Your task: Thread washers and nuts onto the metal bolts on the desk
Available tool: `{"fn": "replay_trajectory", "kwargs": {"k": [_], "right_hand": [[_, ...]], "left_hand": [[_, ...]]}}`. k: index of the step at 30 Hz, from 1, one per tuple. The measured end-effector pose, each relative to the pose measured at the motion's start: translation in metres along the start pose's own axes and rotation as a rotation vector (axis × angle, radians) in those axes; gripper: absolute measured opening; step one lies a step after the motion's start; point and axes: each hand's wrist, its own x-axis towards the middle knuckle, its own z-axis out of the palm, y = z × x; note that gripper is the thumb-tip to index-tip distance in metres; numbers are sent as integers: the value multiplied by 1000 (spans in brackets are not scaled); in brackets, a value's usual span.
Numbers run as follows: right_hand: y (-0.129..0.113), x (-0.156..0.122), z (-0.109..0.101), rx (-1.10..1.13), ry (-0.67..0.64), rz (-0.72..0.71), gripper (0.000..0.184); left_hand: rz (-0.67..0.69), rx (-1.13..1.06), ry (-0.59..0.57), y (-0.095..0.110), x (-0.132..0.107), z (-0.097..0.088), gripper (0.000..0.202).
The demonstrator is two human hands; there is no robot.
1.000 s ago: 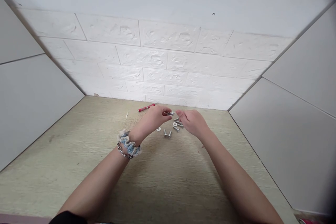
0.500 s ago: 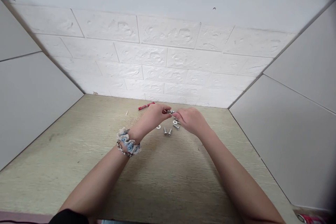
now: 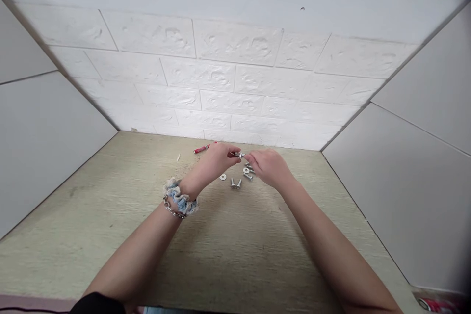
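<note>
A small silver bolt (image 3: 239, 155) is held level above the table, between my two hands. My left hand (image 3: 218, 161) pinches its left part between thumb and fingers. From the other side, my right hand (image 3: 270, 167) is closed with thumb and forefinger at the bolt's right end; whether a nut sits there is too small to tell. Below the hands lie a washer (image 3: 222, 176) on the left and another washer (image 3: 246, 170) near my right fingers. Several loose bolts (image 3: 239, 184) lie around them, some partly hidden by my right hand.
A red pen-like stick (image 3: 200, 149) lies behind my left hand, with a small white scrap (image 3: 178, 157) to its left. The wooden tabletop (image 3: 221, 245) meets a white brick-patterned wall (image 3: 217, 78) and grey side panels. A red can-like object (image 3: 432, 305) shows at bottom right.
My right fingertips have shifted slightly to the right along the bolt, so more of its metal shows between the hands. The left hand stays nearly still.
</note>
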Motion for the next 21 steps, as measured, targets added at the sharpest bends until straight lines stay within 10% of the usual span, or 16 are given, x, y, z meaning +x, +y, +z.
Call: {"fn": "replay_trajectory", "kwargs": {"k": [21], "right_hand": [[-2, -2, 0, 93, 151, -113, 21]], "left_hand": [[80, -103, 27, 0, 0, 2, 20]]}}
